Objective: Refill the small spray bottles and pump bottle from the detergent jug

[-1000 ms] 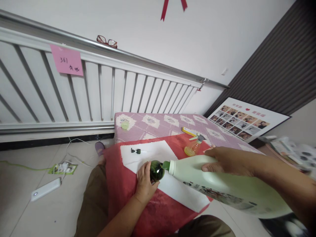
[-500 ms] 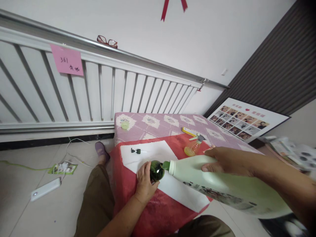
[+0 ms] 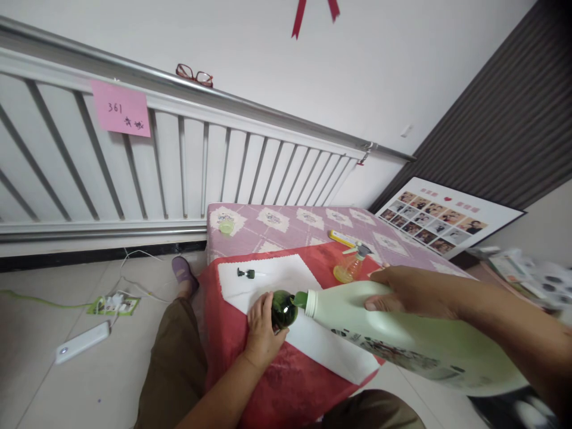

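My left hand point(image 3: 260, 330) is wrapped round a small dark green bottle point(image 3: 282, 310) standing on a white sheet point(image 3: 286, 280) over a red cloth point(image 3: 232, 345). My right hand point(image 3: 411, 292) grips a large pale green jug point(image 3: 402, 339), tipped on its side with its green spout point(image 3: 300, 298) at the mouth of the small bottle. A dark green pump cap point(image 3: 246, 273) lies loose on the white sheet, left of and beyond my left hand.
A small yellow spray bottle point(image 3: 351, 265) stands behind the jug on the low table with a pink patterned cover point(image 3: 290, 220). A green lid point(image 3: 226, 226) and a yellow flat item point(image 3: 342, 238) lie further back. A radiator point(image 3: 179, 167), floor cables and a white power bank point(image 3: 83, 342) are left.
My left leg has shifted a little, uncovering more of the purple slipper. Both hands and bottles have kept their places.
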Available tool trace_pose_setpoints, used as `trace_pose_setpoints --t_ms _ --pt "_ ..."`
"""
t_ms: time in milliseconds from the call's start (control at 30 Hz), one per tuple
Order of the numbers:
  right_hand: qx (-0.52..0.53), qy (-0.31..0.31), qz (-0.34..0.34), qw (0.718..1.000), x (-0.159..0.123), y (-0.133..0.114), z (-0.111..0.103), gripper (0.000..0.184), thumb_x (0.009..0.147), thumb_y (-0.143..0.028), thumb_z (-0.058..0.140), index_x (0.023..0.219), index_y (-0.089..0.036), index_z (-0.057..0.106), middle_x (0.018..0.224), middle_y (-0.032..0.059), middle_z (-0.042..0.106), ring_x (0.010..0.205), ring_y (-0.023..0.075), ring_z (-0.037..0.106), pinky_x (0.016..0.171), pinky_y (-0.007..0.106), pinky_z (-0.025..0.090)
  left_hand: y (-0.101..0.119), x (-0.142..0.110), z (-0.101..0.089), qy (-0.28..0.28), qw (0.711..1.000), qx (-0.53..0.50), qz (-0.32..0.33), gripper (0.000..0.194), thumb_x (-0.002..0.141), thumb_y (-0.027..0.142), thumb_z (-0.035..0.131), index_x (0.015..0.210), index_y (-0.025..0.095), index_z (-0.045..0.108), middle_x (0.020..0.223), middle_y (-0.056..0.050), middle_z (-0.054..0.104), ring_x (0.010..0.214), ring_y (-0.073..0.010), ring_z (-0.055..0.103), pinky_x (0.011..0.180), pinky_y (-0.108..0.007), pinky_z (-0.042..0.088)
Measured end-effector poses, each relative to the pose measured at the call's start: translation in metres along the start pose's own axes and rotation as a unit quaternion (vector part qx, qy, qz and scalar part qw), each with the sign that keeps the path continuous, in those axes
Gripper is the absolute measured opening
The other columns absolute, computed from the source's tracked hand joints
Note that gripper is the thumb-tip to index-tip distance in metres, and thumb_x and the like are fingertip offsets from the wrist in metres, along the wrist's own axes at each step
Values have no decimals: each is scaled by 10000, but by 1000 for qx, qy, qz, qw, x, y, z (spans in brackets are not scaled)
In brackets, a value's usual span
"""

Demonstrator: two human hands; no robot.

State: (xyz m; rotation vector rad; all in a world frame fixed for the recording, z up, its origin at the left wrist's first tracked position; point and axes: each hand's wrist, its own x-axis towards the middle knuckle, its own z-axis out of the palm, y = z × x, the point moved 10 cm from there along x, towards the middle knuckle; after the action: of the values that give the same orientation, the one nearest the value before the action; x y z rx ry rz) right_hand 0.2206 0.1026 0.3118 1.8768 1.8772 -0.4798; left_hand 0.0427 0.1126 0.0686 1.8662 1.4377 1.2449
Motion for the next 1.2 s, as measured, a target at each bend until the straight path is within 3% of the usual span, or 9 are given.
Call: trace_pose_setpoints --t_ms 533,800,1200 --pt "-5 -12 4 1000 0 1 1 450 767 -594 493 964 -205 604 1071 119 680 973 321 626 790 390 451 0 0 0 1 1000 -3 -4 874 634 183 685 1392 206 251 1376 -134 418 1278 -303 395 1065 -503 322" --pt "10 -3 10 1000 2 6 1 421 749 -591 518 926 -222 618 1015 88 692 912 297 639 740 367 452 1 0 0 -3 1000 -2 -3 866 644 170 665 1394 207 233 1384 -134 404 1289 -298 377 1071 -502 307" --pt "14 -15 -6 1000 -7 -10 -3 419 758 -574 511 904 -198 623 963 94 706 879 302 652 688 346 454 1 0 0 -12 1000 -10 -14 846 650 181 658 1390 202 250 1393 -131 400 1302 -292 365 1086 -495 289"
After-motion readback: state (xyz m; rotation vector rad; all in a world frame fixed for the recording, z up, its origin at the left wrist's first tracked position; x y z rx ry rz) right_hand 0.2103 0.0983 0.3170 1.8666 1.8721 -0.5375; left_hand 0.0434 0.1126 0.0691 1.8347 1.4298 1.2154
